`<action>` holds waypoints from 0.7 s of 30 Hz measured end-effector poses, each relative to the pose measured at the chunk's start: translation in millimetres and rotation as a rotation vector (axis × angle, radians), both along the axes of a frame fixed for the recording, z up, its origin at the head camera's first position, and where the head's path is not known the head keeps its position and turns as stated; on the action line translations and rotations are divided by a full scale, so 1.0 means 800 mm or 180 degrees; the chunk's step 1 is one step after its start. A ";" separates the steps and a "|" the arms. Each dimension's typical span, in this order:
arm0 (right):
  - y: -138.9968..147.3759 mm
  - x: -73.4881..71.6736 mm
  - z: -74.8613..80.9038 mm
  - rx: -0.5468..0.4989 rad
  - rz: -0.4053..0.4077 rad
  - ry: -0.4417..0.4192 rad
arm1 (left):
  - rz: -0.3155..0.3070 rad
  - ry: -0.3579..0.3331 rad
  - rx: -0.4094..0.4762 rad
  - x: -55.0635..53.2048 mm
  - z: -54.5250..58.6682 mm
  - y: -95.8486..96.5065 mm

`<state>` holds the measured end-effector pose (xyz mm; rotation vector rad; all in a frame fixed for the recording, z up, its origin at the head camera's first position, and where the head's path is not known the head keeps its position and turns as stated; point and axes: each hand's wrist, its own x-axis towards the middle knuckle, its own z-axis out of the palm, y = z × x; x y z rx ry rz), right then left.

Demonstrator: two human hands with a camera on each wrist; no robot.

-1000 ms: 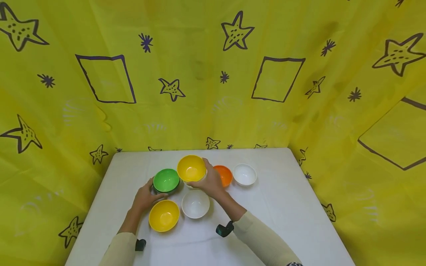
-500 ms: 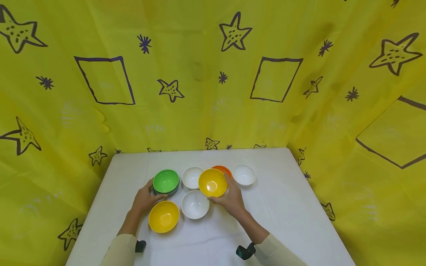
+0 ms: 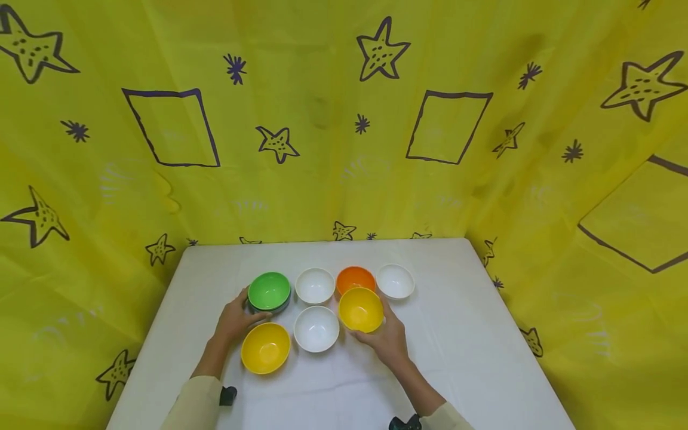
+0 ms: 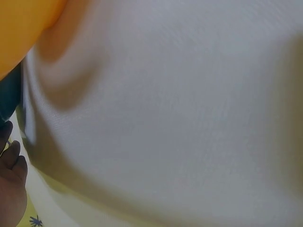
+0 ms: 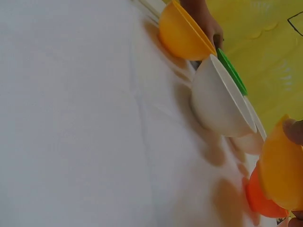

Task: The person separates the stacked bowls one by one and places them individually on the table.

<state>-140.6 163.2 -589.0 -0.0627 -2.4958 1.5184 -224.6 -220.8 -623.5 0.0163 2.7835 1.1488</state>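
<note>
My right hand (image 3: 389, 337) grips a yellow bowl (image 3: 361, 309) by its right side, thumb at the near edge. In the right wrist view this bowl is raised off the cloth, overlapping the orange bowl (image 5: 262, 195). At the left, my left hand (image 3: 235, 319) holds a stack between fingers and thumb: a green bowl (image 3: 269, 291) sitting in a dark teal bowl (image 4: 9, 92). Another yellow bowl (image 3: 266, 349) stands just in front of that hand. Two white bowls, one at the back (image 3: 315, 286) and one nearer (image 3: 316, 329), stand between my hands.
A third white bowl (image 3: 395, 282) is at the back right, beside the orange one. White cloth covers the table (image 3: 457, 358). Yellow curtains (image 3: 322, 197) with drawn stars hang behind it and along both sides.
My right hand has carried the yellow bowl rightward and toward me, from over the back white bowl to the front of the orange one. The left hand stays at the green stack.
</note>
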 end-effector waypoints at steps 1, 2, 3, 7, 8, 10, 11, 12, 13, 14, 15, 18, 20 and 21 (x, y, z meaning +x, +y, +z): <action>0.001 0.001 -0.002 -0.0001 -0.0021 -0.0018 | -0.0006 -0.0003 0.0001 0.000 0.000 0.000; 0.003 0.002 -0.005 0.0019 -0.0043 -0.0028 | -0.0008 -0.0001 0.0010 0.000 0.000 0.001; 0.004 0.002 -0.008 0.0035 -0.0064 -0.0027 | -0.0009 0.0002 0.0011 0.000 0.000 0.001; 0.008 0.005 -0.017 0.0120 -0.0109 -0.0001 | -0.0009 0.0021 0.0017 0.001 0.001 0.001; 0.009 0.005 -0.019 0.0148 -0.0121 0.0010 | -0.0011 0.0022 0.0013 0.001 0.002 0.001; 0.009 0.007 -0.022 0.0165 -0.0137 0.0031 | -0.0018 0.0018 -0.0004 0.002 0.002 0.001; 0.009 0.008 -0.023 0.0169 -0.0139 0.0041 | -0.0021 0.0013 -0.0012 0.002 0.002 0.001; 0.008 0.009 -0.025 0.0171 -0.0142 0.0041 | -0.0022 0.0008 -0.0019 0.002 0.002 0.001; 0.009 0.010 -0.026 0.0176 -0.0138 0.0044 | -0.0020 0.0005 -0.0024 0.002 0.002 0.001; 0.009 0.011 -0.027 0.0181 -0.0132 0.0041 | -0.0015 0.0002 -0.0027 0.003 0.002 0.001; 0.009 0.013 -0.028 0.0185 -0.0134 0.0029 | -0.0011 0.0000 -0.0031 0.002 0.002 0.001; 0.010 0.016 -0.033 0.0227 -0.0138 -0.0016 | 0.0003 -0.0009 -0.0026 0.002 0.001 0.001; 0.011 0.019 -0.036 0.0237 -0.0140 -0.0052 | 0.0013 -0.0018 -0.0012 0.001 0.001 0.001; 0.011 0.020 -0.037 0.0245 -0.0142 -0.0070 | 0.0016 -0.0016 -0.0001 0.000 0.002 0.001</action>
